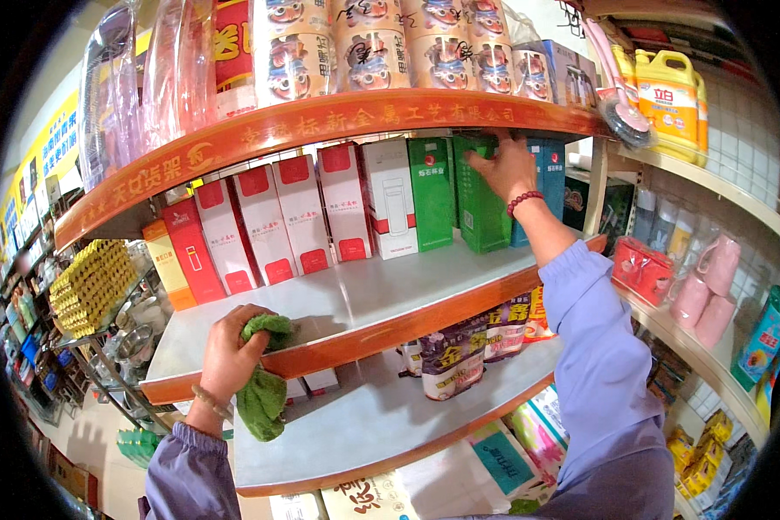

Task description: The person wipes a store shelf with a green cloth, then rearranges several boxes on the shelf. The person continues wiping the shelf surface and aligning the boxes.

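Observation:
Bunched in my left hand [227, 354] is a green cloth [263, 406]. Part of it rests on the front edge of the middle shelf [390, 286], and the rest hangs below that edge. My right hand [510, 172] grips the upper part of a tall green box [485, 215], thumb on its near face; the other fingers are partly hidden behind it. This box stands slightly tilted, forward of its row. Another green box [431, 195] is on its left, and a blue box [553, 178] is on its right.
White-and-red boxes [299, 212] line the shelf's back. Above them, an orange shelf lip [321, 126] sits under wrapped rolls [368, 52]. Dark packets [452, 357] stand on the shelf below. Pink cups [706, 286] occupy the right-hand rack; egg trays [94, 286] are stacked at left.

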`<state>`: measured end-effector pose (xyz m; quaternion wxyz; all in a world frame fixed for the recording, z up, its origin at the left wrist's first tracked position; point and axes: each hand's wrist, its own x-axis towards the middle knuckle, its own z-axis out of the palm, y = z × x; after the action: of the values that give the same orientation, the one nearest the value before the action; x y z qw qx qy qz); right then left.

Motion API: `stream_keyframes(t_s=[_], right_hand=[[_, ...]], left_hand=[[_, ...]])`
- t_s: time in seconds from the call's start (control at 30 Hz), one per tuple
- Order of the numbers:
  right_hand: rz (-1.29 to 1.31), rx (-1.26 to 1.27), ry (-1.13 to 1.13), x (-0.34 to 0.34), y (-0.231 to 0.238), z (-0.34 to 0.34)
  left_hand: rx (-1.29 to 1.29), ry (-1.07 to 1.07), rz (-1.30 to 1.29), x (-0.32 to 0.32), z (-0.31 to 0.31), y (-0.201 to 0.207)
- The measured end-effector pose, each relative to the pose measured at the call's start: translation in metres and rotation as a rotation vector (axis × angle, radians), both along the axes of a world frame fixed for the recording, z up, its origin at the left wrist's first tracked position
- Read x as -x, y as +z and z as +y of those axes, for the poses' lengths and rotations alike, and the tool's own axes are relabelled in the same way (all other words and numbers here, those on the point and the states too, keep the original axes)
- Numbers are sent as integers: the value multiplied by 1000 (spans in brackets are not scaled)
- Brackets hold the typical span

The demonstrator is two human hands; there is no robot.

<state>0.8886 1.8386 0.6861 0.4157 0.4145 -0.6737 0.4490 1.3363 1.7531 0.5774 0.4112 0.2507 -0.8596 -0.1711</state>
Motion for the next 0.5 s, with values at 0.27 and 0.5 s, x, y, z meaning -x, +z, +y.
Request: stream_keyframes(t_s=[0.27, 0.5], right_hand=[[92, 120, 86, 20, -6, -4], [64, 84, 148, 15, -6, -4]], left_hand=[[24, 13, 0, 0, -2, -2], [-6, 37, -7, -2, 3, 1]])
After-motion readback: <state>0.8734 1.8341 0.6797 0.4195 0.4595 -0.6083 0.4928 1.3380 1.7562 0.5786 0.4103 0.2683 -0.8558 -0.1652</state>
